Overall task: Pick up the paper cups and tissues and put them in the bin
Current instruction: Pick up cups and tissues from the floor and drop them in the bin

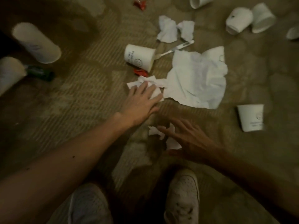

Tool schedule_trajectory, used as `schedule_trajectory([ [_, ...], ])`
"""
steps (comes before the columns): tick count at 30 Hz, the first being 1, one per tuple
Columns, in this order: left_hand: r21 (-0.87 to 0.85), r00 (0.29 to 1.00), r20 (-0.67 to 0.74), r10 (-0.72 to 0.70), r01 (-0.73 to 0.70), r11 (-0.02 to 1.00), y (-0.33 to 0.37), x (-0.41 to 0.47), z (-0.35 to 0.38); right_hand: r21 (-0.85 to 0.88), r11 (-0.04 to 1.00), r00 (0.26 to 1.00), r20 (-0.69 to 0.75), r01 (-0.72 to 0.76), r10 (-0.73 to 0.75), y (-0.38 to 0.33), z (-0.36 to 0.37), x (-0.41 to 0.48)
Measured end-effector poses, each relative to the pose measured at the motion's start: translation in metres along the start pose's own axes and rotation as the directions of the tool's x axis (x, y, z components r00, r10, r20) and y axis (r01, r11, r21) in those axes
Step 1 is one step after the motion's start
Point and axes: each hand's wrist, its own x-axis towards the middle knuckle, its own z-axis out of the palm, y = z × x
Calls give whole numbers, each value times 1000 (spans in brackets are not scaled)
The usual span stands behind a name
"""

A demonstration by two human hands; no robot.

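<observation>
top cup (200, 1): cut by top edge, only the rim end shows
far-right cup (293, 33): cut by right edge
left-edge cup (9, 73): cut by left edge, blurred
small tissue (153, 80): partly under left hand (139, 105)
tissue scrap (152, 131): partly under right hand (189, 139), hand motion-blurred
centre cup (140, 58): print unreadable
dark green object (40, 73): one end behind left-edge cup, unidentifiable

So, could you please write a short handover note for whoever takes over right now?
Left hand: open, fingers resting on the small crumpled tissue.
Right hand: open, hovering over a tissue scrap, holding nothing.
Large tissue and torn tissues lie on the carpet; centre cup, right-side cup and other cups lie tipped around.
Bin not in view.
Done: nothing visible.
Left: all tissues and cups.
</observation>
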Motion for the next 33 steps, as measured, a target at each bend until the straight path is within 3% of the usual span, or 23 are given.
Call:
schedule_trajectory([
  [4, -88, 981, -188, 57, -75, 993, -5, -10, 10, -5, 999, 995, -92, -44, 44, 9, 32, -16],
  [7, -267, 977, -213, -13, -45, 963, -6, -18, 4, 75, 996, 976, -210, -43, 58, 12, 43, -16],
  [11, -591, 964, -240, -116, -51, 805, 19, -38, -1, 243, 969, 954, -278, -42, 111, 12, 42, -9],
  [13, -698, 970, -153, -189, 30, 715, 39, -48, 5, 398, 913, 932, -286, -96, 223, 9, 40, -5],
  [15, -790, 968, -48, -246, 114, 602, 60, -52, 12, 601, 788, 898, -262, -135, 353, 5, 36, -1],
  [17, -871, 964, -37, -263, 98, 481, 75, -54, 19, 773, 617, 868, -195, -151, 456, -1, 29, 2],
  [20, -925, 975, 9, -224, 93, 368, 86, -55, 23, 963, 234, 843, -12, -136, 538, -11, 13, 1],
  [23, -888, 988, -7, -156, 65, 456, 95, -54, 23, 984, -156, 851, 151, -83, 503, -16, -4, -2],
  [27, -791, 983, -116, -145, -3, 612, 98, -48, 28, 855, -513, 896, 286, -78, 341, -12, -22, -6],
  [28, -757, 980, -129, -155, 4, 654, 95, -46, 29, 821, -560, 904, 318, -111, 287, -10, -25, -7],
  [30, -697, 978, -157, -141, -8, 717, 87, -40, 30, 837, -516, 920, 329, -181, 211, -6, -29, -6],
  [33, -686, 980, -171, -99, -46, 726, 79, -27, 30, 918, -299, 913, 336, -262, 232, 3, -41, -4],
])
